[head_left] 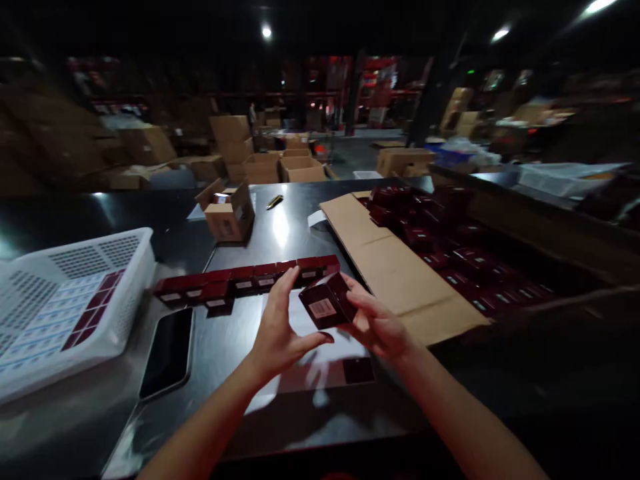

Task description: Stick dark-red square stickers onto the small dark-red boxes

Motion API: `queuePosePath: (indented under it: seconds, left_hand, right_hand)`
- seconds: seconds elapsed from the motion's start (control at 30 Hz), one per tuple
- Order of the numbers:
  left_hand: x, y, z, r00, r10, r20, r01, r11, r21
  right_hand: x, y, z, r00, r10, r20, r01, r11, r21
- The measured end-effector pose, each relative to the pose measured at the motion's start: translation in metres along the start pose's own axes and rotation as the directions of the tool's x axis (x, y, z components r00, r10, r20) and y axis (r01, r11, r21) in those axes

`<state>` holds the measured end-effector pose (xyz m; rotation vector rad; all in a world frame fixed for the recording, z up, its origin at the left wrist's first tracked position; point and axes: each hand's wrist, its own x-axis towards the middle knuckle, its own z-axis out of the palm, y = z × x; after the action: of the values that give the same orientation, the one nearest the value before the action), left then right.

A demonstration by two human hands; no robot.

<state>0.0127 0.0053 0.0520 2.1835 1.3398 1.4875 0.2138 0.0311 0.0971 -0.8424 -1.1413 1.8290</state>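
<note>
My right hand (375, 321) grips a small dark red box (327, 301) by its right side, tilted above a white sheet (310, 367). A pale label with a barcode shows on the face toward me. Just left of the box, my left hand (283, 327) is open, thumb and fingers spread apart, and it appears not to touch the box. Beyond my hands, a row of similar dark red boxes (245, 280) stands on the metal table, with one box (217, 297) set in front of the row.
At left are a white plastic basket (145, 253) with rows of small boxes and a phone (167, 353). A large carton (400, 267) of dark red boxes lies open at right, its flap toward me. A small open carton (230, 220) and a box cutter (275, 201) sit farther back.
</note>
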Motion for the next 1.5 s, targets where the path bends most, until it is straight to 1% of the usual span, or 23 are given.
queuePosePath:
  seconds: [0.1, 0.17, 0.2, 0.23, 0.3, 0.37, 0.4, 0.43, 0.47, 0.53, 0.6, 0.63, 0.73, 0.8, 0.87, 0.93, 0.97, 1.07, 1.17, 1.23, 1.3, 1.37, 1.5]
  left_hand:
    - [0.001, -0.007, 0.005, 0.992, -0.067, -0.103, 0.055, 0.992, -0.114]
    - [-0.003, -0.015, 0.004, 0.985, -0.139, -0.105, 0.122, 0.981, -0.148]
    - [-0.004, -0.018, 0.003, 0.985, -0.147, -0.093, 0.132, 0.980, -0.152]
    - [-0.005, -0.020, 0.002, 0.987, -0.139, -0.076, 0.126, 0.981, -0.151]
    - [-0.006, -0.022, 0.000, 0.991, -0.125, -0.043, 0.117, 0.982, -0.151]
    - [-0.006, -0.021, 0.001, 0.990, -0.141, 0.000, 0.139, 0.976, -0.164]
    - [-0.007, -0.020, 0.002, 0.990, -0.142, 0.012, 0.142, 0.976, -0.167]
    - [-0.007, -0.019, 0.004, 0.992, -0.128, 0.012, 0.128, 0.979, -0.158]
    - [-0.009, -0.019, 0.006, 0.996, -0.095, -0.004, 0.093, 0.987, -0.132]
    - [-0.012, -0.020, 0.010, 0.998, 0.011, -0.064, -0.013, 0.999, -0.034]
    - [-0.016, -0.022, 0.014, 0.989, 0.119, -0.083, -0.114, 0.991, 0.066]
    - [-0.018, -0.023, 0.015, 0.985, 0.161, -0.069, -0.154, 0.983, 0.096]
    - [-0.022, -0.026, 0.017, 0.978, 0.203, -0.043, -0.200, 0.977, 0.068]
    - [-0.022, -0.027, 0.017, 0.995, 0.095, -0.024, -0.096, 0.992, -0.081]
    - [-0.020, -0.028, 0.014, 0.992, -0.097, 0.081, 0.114, 0.965, -0.237]
    - [-0.017, -0.028, 0.011, 0.940, -0.236, 0.247, 0.307, 0.900, -0.308]
    - [-0.015, -0.027, 0.010, 0.917, -0.264, 0.298, 0.357, 0.876, -0.323]
    - [-0.012, -0.026, 0.007, 0.913, -0.277, 0.299, 0.380, 0.844, -0.379]
    - [-0.012, -0.025, 0.008, 0.936, -0.272, 0.221, 0.343, 0.846, -0.408]
    - [-0.013, -0.025, 0.008, 0.942, -0.269, 0.202, 0.333, 0.837, -0.435]
    - [-0.014, -0.025, 0.008, 0.952, -0.256, 0.169, 0.306, 0.837, -0.454]
    - [-0.015, -0.025, 0.008, 0.966, -0.229, 0.122, 0.259, 0.860, -0.440]
    - [-0.015, -0.025, 0.008, 0.980, -0.181, 0.078, 0.198, 0.895, -0.400]
  right_hand:
    - [0.023, 0.037, 0.011, 0.992, 0.065, 0.109, -0.073, 0.995, 0.070]
    - [0.038, 0.049, -0.002, 0.999, -0.004, 0.051, 0.007, 0.999, -0.049]
    - [0.043, 0.050, -0.012, 0.996, -0.092, -0.016, 0.088, 0.985, -0.151]
    - [0.046, 0.050, -0.024, 0.976, -0.199, -0.089, 0.170, 0.950, -0.263]
    - [0.047, 0.043, -0.046, 0.895, -0.397, -0.204, 0.276, 0.851, -0.447]
    - [0.042, 0.034, -0.058, 0.809, -0.520, -0.275, 0.329, 0.787, -0.522]
    - [0.038, 0.031, -0.060, 0.789, -0.544, -0.285, 0.346, 0.777, -0.527]
    - [0.034, 0.028, -0.059, 0.795, -0.543, -0.270, 0.359, 0.780, -0.512]
    - [0.030, 0.028, -0.056, 0.826, -0.517, -0.224, 0.370, 0.797, -0.478]
    - [0.023, 0.031, -0.045, 0.919, -0.390, -0.055, 0.341, 0.857, -0.387]
    - [0.018, 0.037, -0.031, 0.961, -0.262, 0.093, 0.278, 0.898, -0.341]
    - [0.016, 0.040, -0.025, 0.966, -0.230, 0.114, 0.256, 0.903, -0.345]
    - [0.013, 0.044, -0.013, 0.968, -0.248, 0.041, 0.245, 0.896, -0.371]
    - [0.012, 0.045, -0.009, 0.956, -0.293, 0.012, 0.279, 0.896, -0.346]
    - [0.013, 0.048, -0.008, 0.941, -0.338, 0.025, 0.330, 0.897, -0.293]
    - [0.015, 0.052, -0.007, 0.925, -0.378, 0.041, 0.378, 0.900, -0.220]
    - [0.016, 0.055, -0.006, 0.922, -0.386, 0.041, 0.387, 0.905, -0.175]
    - [0.020, 0.064, -0.003, 0.950, -0.313, 0.023, 0.314, 0.948, -0.059]
    - [0.021, 0.067, -0.002, 0.962, -0.272, 0.006, 0.271, 0.958, -0.087]
    - [0.021, 0.065, -0.005, 0.930, -0.367, -0.005, 0.359, 0.912, -0.198]
    - [0.019, 0.061, -0.010, 0.873, -0.487, 0.025, 0.467, 0.823, -0.324]
    - [0.017, 0.057, -0.015, 0.817, -0.566, 0.108, 0.551, 0.713, -0.432]
    - [0.012, 0.050, -0.018, 0.733, -0.619, 0.282, 0.647, 0.506, -0.571]
